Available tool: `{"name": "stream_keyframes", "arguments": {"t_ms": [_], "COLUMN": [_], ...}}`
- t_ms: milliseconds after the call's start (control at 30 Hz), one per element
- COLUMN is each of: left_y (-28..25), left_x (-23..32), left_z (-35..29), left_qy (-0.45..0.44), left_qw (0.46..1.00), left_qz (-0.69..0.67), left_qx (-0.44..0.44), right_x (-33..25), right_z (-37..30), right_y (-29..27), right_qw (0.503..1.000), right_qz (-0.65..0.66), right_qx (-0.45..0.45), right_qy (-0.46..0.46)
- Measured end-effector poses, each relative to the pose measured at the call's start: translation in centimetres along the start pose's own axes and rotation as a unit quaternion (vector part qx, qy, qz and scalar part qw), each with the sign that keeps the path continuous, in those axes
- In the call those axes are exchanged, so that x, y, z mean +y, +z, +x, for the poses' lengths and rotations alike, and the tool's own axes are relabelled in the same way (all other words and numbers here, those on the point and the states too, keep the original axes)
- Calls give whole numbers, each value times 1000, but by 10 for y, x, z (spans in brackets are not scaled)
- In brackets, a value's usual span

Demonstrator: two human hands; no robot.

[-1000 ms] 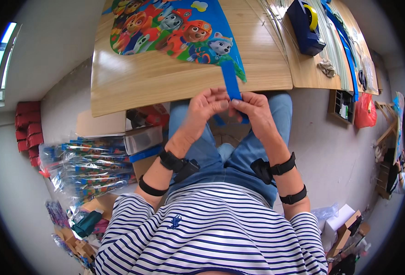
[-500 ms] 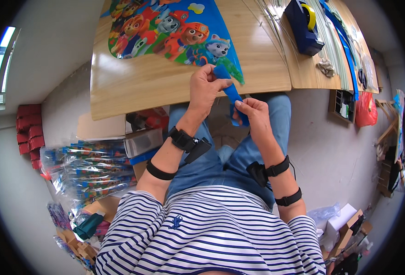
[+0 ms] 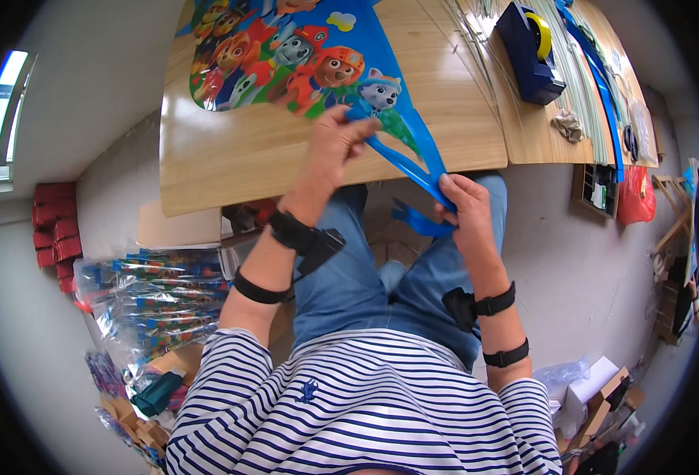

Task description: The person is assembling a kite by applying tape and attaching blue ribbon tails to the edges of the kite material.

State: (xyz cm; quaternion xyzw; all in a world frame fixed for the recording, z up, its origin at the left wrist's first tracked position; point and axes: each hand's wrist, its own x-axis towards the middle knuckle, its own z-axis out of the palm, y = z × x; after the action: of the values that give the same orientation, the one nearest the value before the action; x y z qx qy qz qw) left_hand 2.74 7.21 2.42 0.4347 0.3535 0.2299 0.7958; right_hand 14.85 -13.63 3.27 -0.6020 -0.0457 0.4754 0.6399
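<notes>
A blue sheet printed with cartoon dogs (image 3: 286, 67), shaped like a kite sail, lies on the wooden table. From its near right corner a blue strip (image 3: 406, 165) stretches between my two hands over the table's front edge. My left hand (image 3: 330, 146) pinches one part of it just below the printed dogs, its fingers slightly blurred. Above my right thigh, my right hand (image 3: 470, 204) grips the strip between thumb and fingers. The strip's loose end hangs below that hand, over my lap.
A dark blue tape dispenser (image 3: 528, 59) with yellow tape stands at the back right. Thin pale rods (image 3: 488, 67) lie beside it, with a crumpled cloth (image 3: 567, 125) and scissors (image 3: 630, 141) farther right. Plastic-wrapped printed packs (image 3: 155, 297) are piled at the left, below the table.
My hands have moved apart, left hand leftward, right hand right and slightly down. The blue strip between them is now pulled out longer and tauter.
</notes>
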Motion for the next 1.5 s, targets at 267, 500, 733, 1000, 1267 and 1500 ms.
{"name": "stream_keyframes", "arguments": {"t_ms": [267,500,733,1000,1267,1500], "left_y": [-193,-11,-30,-183,-93,26], "left_x": [154,64,27,190,100,-42], "left_z": [88,39,72,151,71,-37], "left_qy": [191,315,279,390,383,386], "left_qw": [951,745,720,541,624,695], "left_qz": [72,569,625,725,671,604], "left_qx": [233,-150,-117,173,121,-59], "right_x": [-27,-51,-41,-4,26,33], "right_z": [-4,21,20,33,20,11], "right_y": [-67,13,1,24,20,15], "right_qw": [1000,996,996,1000,994,993], "right_qz": [-10,-13,-38,-5,-3,15], "right_qx": [5,-17,5,7,81,98], "right_qy": [-16,-84,-79,14,77,65]}}
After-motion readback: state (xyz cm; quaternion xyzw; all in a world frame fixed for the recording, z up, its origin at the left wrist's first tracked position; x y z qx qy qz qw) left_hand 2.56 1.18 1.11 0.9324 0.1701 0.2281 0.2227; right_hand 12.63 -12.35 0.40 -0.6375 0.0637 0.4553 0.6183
